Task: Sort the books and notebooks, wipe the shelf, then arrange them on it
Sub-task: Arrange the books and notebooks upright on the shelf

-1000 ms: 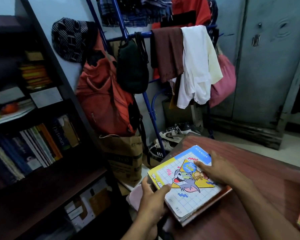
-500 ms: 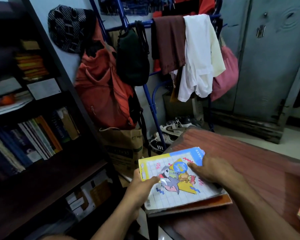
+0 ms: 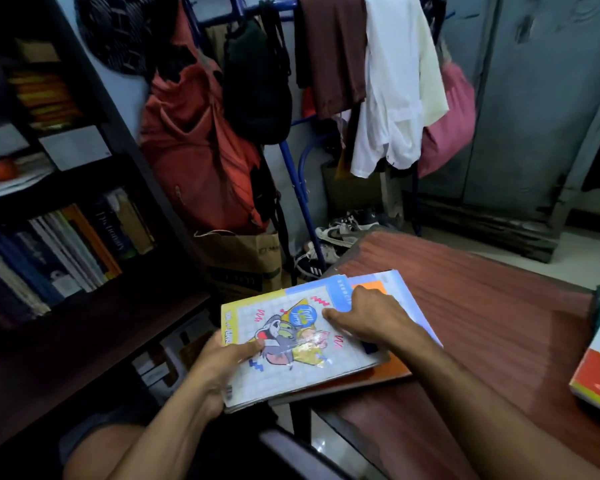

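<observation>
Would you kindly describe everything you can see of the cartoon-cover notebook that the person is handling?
The cartoon notebook is a thin softcover with a glossy white grid cover, a yellow band along its spine edge, a blue band at the far end and a cat-and-mouse cartoon on a yellow triangle. It lies face up atop a stack of notebooks overhanging the corner of the reddish wooden table. The left hand grips its near-left edge, thumb on the cover; the right hand presses on its far-right part.

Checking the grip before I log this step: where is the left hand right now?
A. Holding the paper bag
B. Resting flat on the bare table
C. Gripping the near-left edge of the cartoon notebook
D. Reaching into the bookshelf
C: the left hand has its thumb over the cover and its fingers under the near-left edge of the cartoon notebook, while the right hand rests on the notebook's far side.
</observation>
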Available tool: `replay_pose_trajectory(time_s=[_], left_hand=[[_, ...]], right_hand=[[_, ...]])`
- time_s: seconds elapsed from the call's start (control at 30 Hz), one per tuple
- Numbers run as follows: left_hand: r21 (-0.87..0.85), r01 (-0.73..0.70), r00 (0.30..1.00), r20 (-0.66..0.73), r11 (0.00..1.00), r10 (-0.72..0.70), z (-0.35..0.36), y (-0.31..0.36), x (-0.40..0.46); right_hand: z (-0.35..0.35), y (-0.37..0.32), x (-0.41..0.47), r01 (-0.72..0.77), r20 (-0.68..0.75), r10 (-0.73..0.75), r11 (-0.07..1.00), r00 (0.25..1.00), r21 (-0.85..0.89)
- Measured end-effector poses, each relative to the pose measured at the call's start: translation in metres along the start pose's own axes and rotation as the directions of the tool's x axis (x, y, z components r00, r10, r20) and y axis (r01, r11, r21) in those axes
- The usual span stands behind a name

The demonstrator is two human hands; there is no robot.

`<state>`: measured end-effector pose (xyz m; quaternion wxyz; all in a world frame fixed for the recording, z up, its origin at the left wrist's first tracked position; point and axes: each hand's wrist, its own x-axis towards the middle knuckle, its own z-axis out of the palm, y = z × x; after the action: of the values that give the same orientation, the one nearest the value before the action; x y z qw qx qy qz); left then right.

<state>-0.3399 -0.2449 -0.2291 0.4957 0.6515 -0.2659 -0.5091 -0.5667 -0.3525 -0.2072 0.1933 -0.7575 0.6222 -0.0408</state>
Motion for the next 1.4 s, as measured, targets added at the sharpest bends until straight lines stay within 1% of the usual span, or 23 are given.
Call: replay_pose_trajectory(time_s=[0.1,0.2,0.3,0.43,0.5,0.57,0.63,0.7,0.77,0.83,0.93,0.97,1.03,1.07,1.1,1.13,1.17,1.23,1.27,1.3,1.37,1.4], left_hand=[[-0.066,0.025,1.0,-0.012,0.997,-0.026,-0.029,0.0,-0.005],[-0.189,0.021,1.0,-0.001,0.982,-0.021,-0.052,-0.005,-0.012],[-0.253,0.014,1.0,-0.006,0.967,-0.016,-0.053,-0.017,-0.015],[-0.303,0.039,0.999,-0.007,0.952,-0.043,-0.035,-0.028,-0.017],[-0.314,0.041,0.999,-0.015,0.948,-0.048,-0.028,-0.031,-0.016],[-0.298,0.02,0.999,-0.031,0.954,-0.031,-0.026,-0.034,-0.019],[-0.246,-0.005,0.997,-0.074,0.969,-0.014,-0.035,-0.033,-0.03],[-0.245,-0.026,0.996,-0.091,0.969,0.004,-0.051,-0.028,-0.043],[-0.267,-0.099,0.986,-0.155,0.959,0.058,-0.086,-0.019,-0.06],[-0.29,-0.189,0.965,-0.231,0.938,0.123,-0.126,-0.008,-0.076],[-0.331,-0.33,0.909,-0.364,0.884,0.204,-0.185,0.004,-0.106],[-0.344,-0.397,0.869,-0.44,0.851,0.227,-0.21,0.007,-0.12],[-0.369,-0.482,0.797,-0.561,0.795,0.223,-0.239,0.003,-0.134],[-0.356,-0.544,0.725,-0.656,0.76,0.212,-0.258,0.002,-0.143],[-0.351,-0.583,0.661,-0.729,0.733,0.177,-0.267,-0.002,-0.144],[-0.336,-0.626,0.57,-0.813,0.703,0.12,-0.28,-0.007,-0.142],[-0.313,-0.65,0.48,-0.875,0.692,0.055,-0.287,-0.014,-0.137],[-0.328,-0.64,0.337,-0.933,0.695,-0.13,-0.299,-0.037,-0.124],[-0.355,-0.644,0.299,-0.932,0.677,-0.204,-0.302,-0.049,-0.117],[-0.353,-0.664,0.244,-0.936,0.659,-0.255,-0.307,-0.057,-0.113],[-0.311,-0.641,0.155,-0.948,0.701,-0.278,-0.324,-0.088,-0.092],[-0.299,-0.639,0.131,-0.95,0.709,-0.283,-0.343,-0.111,-0.071]], right_hand=[[0.009,-0.019,0.002,0.036,0.047,-0.038,0.998,0.998,0.048],[0.02,-0.037,0.003,0.047,0.068,-0.048,0.999,0.997,0.027],[0.026,-0.037,-0.006,0.048,0.006,-0.047,0.993,0.999,-0.104],[0.028,-0.027,-0.019,0.03,-0.058,-0.038,0.991,0.998,-0.13],[0.029,-0.028,-0.019,0.012,-0.039,-0.017,0.991,0.999,-0.134],[0.027,-0.034,-0.016,0.029,-0.023,-0.031,0.998,0.999,-0.063],[0.024,-0.045,-0.015,0.057,-0.009,-0.057,0.996,0.998,0.071],[0.025,-0.059,-0.019,0.123,0.019,-0.127,0.979,0.992,0.161],[0.033,-0.086,-0.028,0.233,0.047,-0.251,0.943,0.967,0.238],[0.044,-0.122,-0.034,0.341,0.031,-0.375,0.873,0.927,0.35],[0.055,-0.19,-0.038,0.513,-0.034,-0.551,0.751,0.834,0.416],[0.058,-0.224,-0.04,0.571,-0.052,-0.612,0.699,0.789,0.431],[0.061,-0.272,-0.043,0.661,-0.082,-0.703,0.613,0.706,0.434],[0.064,-0.307,-0.048,0.73,-0.094,-0.771,0.546,0.63,0.41],[0.067,-0.329,-0.052,0.775,-0.077,-0.814,0.513,0.576,0.369],[0.072,-0.356,-0.06,0.812,-0.048,-0.856,0.469,0.515,0.348],[0.081,-0.374,-0.065,0.828,0.009,-0.882,0.447,0.472,0.338],[0.105,-0.406,-0.08,0.849,0.134,-0.924,0.383,0.359,0.363],[0.12,-0.414,-0.086,0.85,0.193,-0.93,0.365,0.313,0.38],[0.135,-0.424,-0.096,0.851,0.246,-0.932,0.346,0.265,0.395],[0.16,-0.427,-0.11,0.846,0.317,-0.922,0.343,0.221,0.407],[0.17,-0.428,-0.114,0.849,0.329,-0.921,0.336,0.206,0.408]])
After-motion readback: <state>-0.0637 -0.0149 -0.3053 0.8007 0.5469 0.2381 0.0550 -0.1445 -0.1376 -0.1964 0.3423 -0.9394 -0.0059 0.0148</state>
